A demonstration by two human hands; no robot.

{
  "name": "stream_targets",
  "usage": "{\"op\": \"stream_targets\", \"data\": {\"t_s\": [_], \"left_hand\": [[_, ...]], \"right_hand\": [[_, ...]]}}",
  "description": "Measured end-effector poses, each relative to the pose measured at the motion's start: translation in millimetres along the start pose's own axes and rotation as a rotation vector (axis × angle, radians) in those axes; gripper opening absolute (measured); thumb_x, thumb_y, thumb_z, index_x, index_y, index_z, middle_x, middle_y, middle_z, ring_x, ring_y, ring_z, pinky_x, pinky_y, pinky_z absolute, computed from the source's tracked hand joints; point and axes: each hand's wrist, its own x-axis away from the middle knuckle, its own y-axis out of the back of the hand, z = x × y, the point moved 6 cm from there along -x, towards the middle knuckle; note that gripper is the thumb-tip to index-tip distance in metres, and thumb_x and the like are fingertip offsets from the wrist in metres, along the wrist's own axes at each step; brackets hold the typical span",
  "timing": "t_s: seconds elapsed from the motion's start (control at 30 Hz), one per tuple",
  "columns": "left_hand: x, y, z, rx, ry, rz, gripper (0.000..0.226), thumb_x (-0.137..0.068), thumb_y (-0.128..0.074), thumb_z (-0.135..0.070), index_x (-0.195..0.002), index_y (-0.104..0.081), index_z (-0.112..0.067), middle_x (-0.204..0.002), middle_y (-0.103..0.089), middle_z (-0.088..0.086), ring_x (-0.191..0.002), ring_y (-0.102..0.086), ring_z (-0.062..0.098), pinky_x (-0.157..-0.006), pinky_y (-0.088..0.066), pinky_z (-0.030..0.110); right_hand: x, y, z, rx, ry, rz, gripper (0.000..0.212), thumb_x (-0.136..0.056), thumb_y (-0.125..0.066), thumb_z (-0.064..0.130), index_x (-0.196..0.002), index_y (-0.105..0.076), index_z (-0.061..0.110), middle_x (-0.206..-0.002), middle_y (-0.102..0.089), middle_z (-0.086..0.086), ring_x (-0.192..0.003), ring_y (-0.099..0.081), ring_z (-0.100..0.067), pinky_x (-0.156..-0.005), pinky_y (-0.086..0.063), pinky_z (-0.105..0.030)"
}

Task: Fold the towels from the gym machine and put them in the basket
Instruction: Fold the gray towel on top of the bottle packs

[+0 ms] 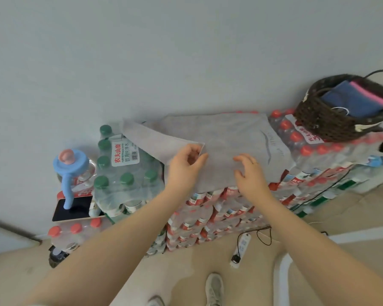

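Observation:
A grey towel (pixel 226 138) lies spread over stacked packs of water bottles, with its left part folded over toward the middle. My left hand (pixel 185 165) pinches the folded corner of the towel between thumb and fingers. Over the towel's near edge hovers my right hand (pixel 250 173), fingers apart and empty. At the far right, a dark woven basket (pixel 318 120) stands on the bottle packs, and folded blue and pink towels (pixel 358 98) lie inside it.
Packs of red-capped bottles (pixel 307 149) form the work surface. A pack of green-capped bottles (pixel 124 171) stands at the left, beside a blue-lidded jug (pixel 72 164) and a phone (pixel 75 208). A power strip with cable (pixel 241 248) lies on the floor.

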Motion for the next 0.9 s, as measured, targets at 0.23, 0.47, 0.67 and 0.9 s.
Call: {"op": "stream_targets", "data": {"t_s": [0.23,0.47,0.67,0.9], "left_hand": [[-20,-104,-5,-0.106,-0.030,0.123,0.009,-0.088,-0.060,-0.014,-0.080,-0.054,-0.015,-0.063,-0.043,-0.008,-0.057,-0.038,0.004,-0.053,-0.033,0.011],[-24,-171,-1,-0.265,-0.091,0.250,0.028,-0.089,-0.057,-0.012,-0.070,-0.043,-0.027,-0.062,-0.039,-0.010,-0.053,-0.041,-0.002,-0.055,-0.033,0.010],[-25,-178,11,-0.308,-0.035,0.245,0.022,-0.092,-0.052,-0.018,-0.071,-0.045,-0.019,-0.064,-0.041,-0.008,-0.053,-0.037,0.002,-0.054,-0.032,0.012],[-28,-171,4,-0.196,-0.049,0.154,0.015,-0.090,-0.056,-0.016,-0.080,-0.051,-0.026,-0.064,-0.049,-0.010,-0.051,-0.044,-0.003,-0.055,-0.037,0.008]], "right_hand": [[-21,53,-142,-0.343,-0.460,-0.170,0.025,-0.092,-0.040,0.004,-0.108,-0.059,0.006,-0.102,-0.060,-0.007,-0.099,-0.056,-0.028,-0.076,-0.048,-0.034],[-41,19,-194,-0.478,-0.534,0.038,0.048,-0.094,-0.045,0.008,-0.140,-0.030,0.004,-0.140,-0.044,-0.013,-0.126,-0.044,-0.032,-0.105,-0.037,-0.040],[-46,25,-197,-0.477,-0.559,0.168,0.032,-0.096,-0.044,0.023,-0.116,-0.051,-0.001,-0.102,-0.055,-0.013,-0.096,-0.053,-0.030,-0.081,-0.042,-0.036],[-50,73,-116,-0.446,-0.044,0.079,0.016,-0.092,-0.052,0.020,-0.091,-0.052,0.004,-0.071,-0.052,-0.004,-0.062,-0.048,-0.015,-0.057,-0.041,-0.029]]}}
